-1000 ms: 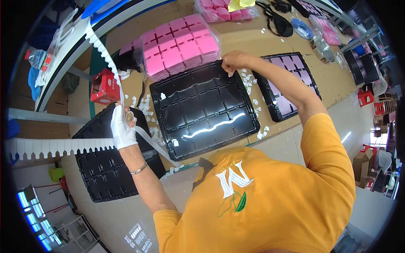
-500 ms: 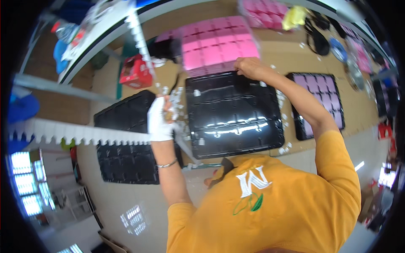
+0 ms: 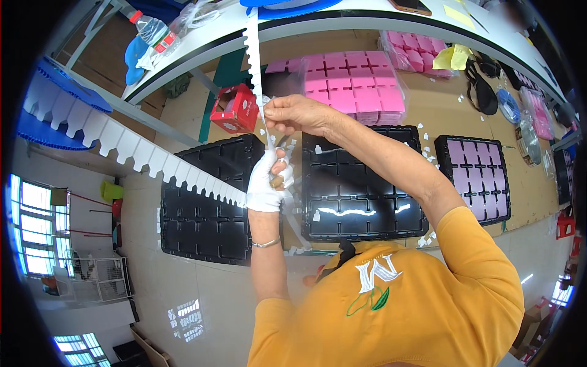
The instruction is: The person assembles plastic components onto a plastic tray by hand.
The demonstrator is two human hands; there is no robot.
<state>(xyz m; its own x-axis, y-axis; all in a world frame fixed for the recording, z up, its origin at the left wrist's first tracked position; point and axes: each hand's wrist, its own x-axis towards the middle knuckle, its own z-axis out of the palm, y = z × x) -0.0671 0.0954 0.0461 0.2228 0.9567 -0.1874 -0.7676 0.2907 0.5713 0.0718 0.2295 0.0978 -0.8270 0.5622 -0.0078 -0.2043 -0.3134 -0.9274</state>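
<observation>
A white strip with a toothed edge (image 3: 160,164) runs from the left into my left hand (image 3: 268,182), which wears a white glove with bare fingertips and is closed around it. From there the strip rises toward the worktable. Just beyond the glove, the bare fingers of my right hand (image 3: 282,115) pinch the strip; whether a small piece is between them is hidden. Beneath my right forearm lies a black moulded tray (image 3: 367,183) with small white tabs on it. Another black tray (image 3: 205,226) lies to the left, partly behind the strip and glove.
Pink sheets in clear wrap (image 3: 351,79) lie behind the middle tray. A red box (image 3: 234,109) stands near my hands. To the right is a black tray with lilac pieces (image 3: 476,174). A white worktable (image 3: 361,15) crosses the back, and white scraps litter the brown surface.
My right hand has left the far edge of the middle tray and come left to the strip above my gloved hand. The left hand still holds the strip. The whole view has shifted.
</observation>
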